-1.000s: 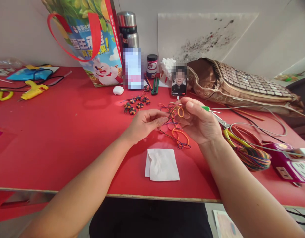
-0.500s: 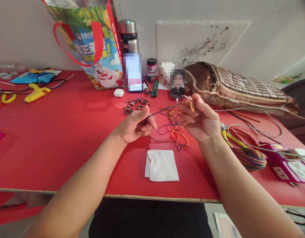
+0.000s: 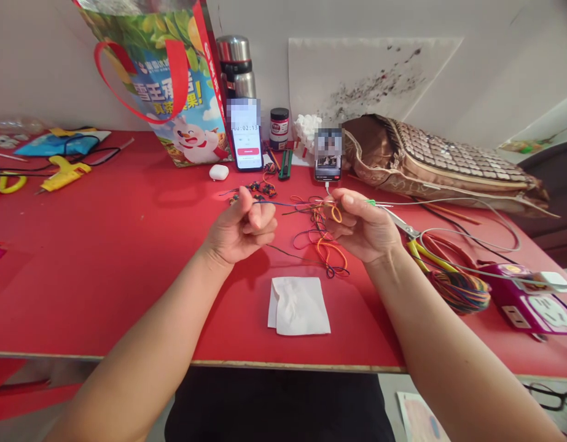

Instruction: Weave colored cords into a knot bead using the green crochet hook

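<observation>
In the head view, my left hand (image 3: 241, 226) is closed on a dark blue strand of yarn (image 3: 283, 203), thumb up. The strand runs nearly level across to my right hand (image 3: 362, 222). That hand pinches a thin crochet hook with a green grip (image 3: 370, 202); the fingers hide much of it. A small orange yarn loop (image 3: 336, 213) hangs at the right fingertips. Below and between the hands, loose multicoloured yarn (image 3: 330, 248) lies tangled on the red table. Small dark knotted yarn pieces (image 3: 255, 187) lie behind my left hand.
A folded white tissue (image 3: 301, 307) lies near the table's front edge. At the right are scissors (image 3: 414, 245), a yarn bundle (image 3: 462, 291) and a purple power strip (image 3: 508, 301). Two phones, a thermos (image 3: 234, 61), a shopping bag (image 3: 172, 80) and a brown bag (image 3: 426, 159) stand behind.
My right hand has come lower and turned, so the hook's green grip now shows. My left hand has shifted slightly left and curled its fingers. The strand between them is now nearly level.
</observation>
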{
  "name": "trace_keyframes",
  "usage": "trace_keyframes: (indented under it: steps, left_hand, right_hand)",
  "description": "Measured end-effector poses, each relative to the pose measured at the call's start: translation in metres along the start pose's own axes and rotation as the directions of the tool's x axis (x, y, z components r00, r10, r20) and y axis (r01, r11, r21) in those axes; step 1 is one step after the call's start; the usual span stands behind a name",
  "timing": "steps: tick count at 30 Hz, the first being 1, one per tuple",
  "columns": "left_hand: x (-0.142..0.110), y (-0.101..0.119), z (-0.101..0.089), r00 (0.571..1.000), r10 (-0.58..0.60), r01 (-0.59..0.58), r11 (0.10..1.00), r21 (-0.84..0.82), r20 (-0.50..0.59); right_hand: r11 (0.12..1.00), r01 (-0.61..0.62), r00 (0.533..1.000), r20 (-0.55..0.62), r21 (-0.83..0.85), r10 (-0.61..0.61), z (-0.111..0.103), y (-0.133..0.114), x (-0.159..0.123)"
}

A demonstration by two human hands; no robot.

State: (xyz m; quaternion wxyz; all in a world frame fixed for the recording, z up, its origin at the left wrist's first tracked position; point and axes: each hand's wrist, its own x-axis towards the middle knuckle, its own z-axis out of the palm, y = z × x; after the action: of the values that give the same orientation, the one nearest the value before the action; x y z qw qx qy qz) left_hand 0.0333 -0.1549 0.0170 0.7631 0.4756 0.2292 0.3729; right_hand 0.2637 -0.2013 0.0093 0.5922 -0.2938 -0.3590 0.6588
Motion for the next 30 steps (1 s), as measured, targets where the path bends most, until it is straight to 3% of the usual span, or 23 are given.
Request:
trace_keyframes:
  steps: [3,6,12,15,18,21,25,27,30]
  left_hand:
    - [-0.002,0.002,0.0,0.996,0.054,-0.059,0.996,-0.066,-0.073]
    - [-0.002,0.001,0.004,0.986,0.115,-0.119,0.992,-0.03,-0.123]
    - [0.002,-0.013,0.013,0.964,0.209,-0.151,0.938,0.311,-0.162]
    - [0.0,-0.015,0.017,0.969,0.223,-0.13,0.823,0.554,-0.105]
    - [-0.003,-0.013,0.019,0.986,0.164,-0.14,0.744,0.653,0.025]
    - [-0.005,-0.011,0.019,0.984,0.024,-0.132,0.762,0.635,0.176]
    - [-0.005,-0.009,0.014,0.932,-0.097,-0.11,0.842,0.528,0.349]
    - [-0.006,-0.007,0.011,0.932,-0.081,-0.079,0.905,0.418,0.353]
    - [-0.007,-0.003,0.011,0.977,0.01,-0.059,0.973,0.222,0.214]
  right_hand:
    - [0.999,-0.033,0.997,0.064,-0.033,0.035,0.001,0.003,0.0]
    - [0.996,-0.058,0.99,0.126,-0.066,0.066,0.003,0.007,-0.003]
    - [0.992,-0.059,0.96,0.264,-0.113,0.087,0.005,0.01,-0.008]
    - [0.992,-0.041,0.96,0.271,-0.115,0.072,0.005,0.008,-0.009]
    - [0.998,0.0,0.982,0.19,-0.057,0.011,0.005,0.005,-0.008]
    - [0.999,0.04,0.993,0.116,-0.01,-0.039,0.003,0.001,-0.007]
    - [0.999,0.051,0.997,0.063,-0.012,-0.05,0.0,-0.003,-0.005]
    - [0.999,0.041,0.998,0.047,-0.032,-0.04,-0.002,-0.002,-0.004]
    - [0.999,0.007,0.997,0.071,-0.048,-0.004,-0.002,0.002,-0.003]
